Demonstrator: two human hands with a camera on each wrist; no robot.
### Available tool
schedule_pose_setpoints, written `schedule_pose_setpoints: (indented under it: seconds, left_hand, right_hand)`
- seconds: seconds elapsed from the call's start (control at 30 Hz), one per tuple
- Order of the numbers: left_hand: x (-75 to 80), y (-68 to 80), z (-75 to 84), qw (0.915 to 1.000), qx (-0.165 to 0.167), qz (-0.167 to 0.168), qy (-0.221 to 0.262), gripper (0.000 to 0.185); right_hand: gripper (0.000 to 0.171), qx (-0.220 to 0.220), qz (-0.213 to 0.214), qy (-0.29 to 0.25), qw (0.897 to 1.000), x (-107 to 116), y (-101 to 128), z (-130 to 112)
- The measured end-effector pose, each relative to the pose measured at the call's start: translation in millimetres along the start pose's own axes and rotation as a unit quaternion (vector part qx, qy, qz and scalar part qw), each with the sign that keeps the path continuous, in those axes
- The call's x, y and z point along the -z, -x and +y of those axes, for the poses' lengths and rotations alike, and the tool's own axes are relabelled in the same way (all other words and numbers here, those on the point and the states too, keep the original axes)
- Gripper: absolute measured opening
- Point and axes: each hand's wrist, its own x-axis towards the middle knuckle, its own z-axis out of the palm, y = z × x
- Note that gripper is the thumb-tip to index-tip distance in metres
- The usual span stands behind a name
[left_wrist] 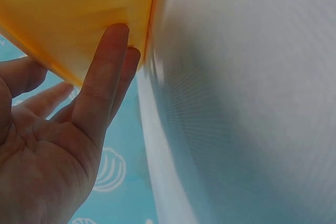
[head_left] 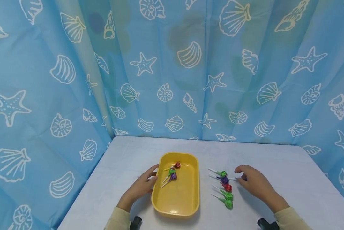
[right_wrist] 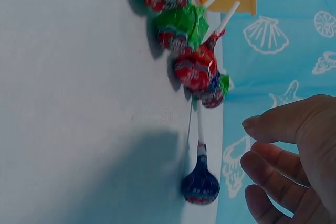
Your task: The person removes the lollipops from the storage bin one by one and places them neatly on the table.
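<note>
My left hand (head_left: pixel 141 184) rests against the left side of a yellow tray (head_left: pixel 179 199), its extended fingers touching the outer wall in the left wrist view. Inside the tray lie a red lollipop (head_left: pixel 177 165), a green lollipop (head_left: pixel 171 171) and a purple lollipop (head_left: pixel 173 176). Over on the right, my right hand (head_left: pixel 258 182) hovers beside a dark blue lollipop (right_wrist: pixel 200 186). Its loosely bent fingers stand apart from the wrapper in the right wrist view. That lollipop's white stick points left, toward a column of wrapped lollipops.
The column right of the tray holds a red lollipop (head_left: pixel 227 187), a blue lollipop (head_left: pixel 224 180) and several green ones, including the nearest green lollipop (head_left: pixel 228 203). A white cloth (head_left: pixel 149 145) covers the table. A blue shell-print curtain (head_left: pixel 166 80) hangs behind and at the sides.
</note>
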Motion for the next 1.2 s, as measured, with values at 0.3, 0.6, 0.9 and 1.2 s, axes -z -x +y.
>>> schedule_pose_setpoints:
  seconds: [0.3, 0.6, 0.9, 1.2]
  left_hand:
    - [1.3, -0.8, 1.8, 1.0000, -0.007, -0.003, -0.001, 0.055]
    - [0.0, -2.7, -1.2, 1.0000, -0.001, -0.001, -0.001, 0.055]
    - [-0.6, -2.7, 0.0, 1.0000, 0.002, 0.003, -0.003, 0.054]
    - [0.5, -0.2, 0.8, 1.0000, 0.001, 0.002, -0.003, 0.054]
  right_hand:
    - [0.028, 0.017, 0.009, -0.010, 1.000, -4.6, -9.8, -19.4]
    - [0.028, 0.051, 0.024, -0.016, 0.998, -9.4, -18.1, -44.2]
    - [0.032, 0.024, 0.004, -0.015, 1.000, -16.2, -30.7, -62.9]
    - [0.032, 0.032, 0.008, -0.033, 0.999, -20.1, -37.3, -81.2]
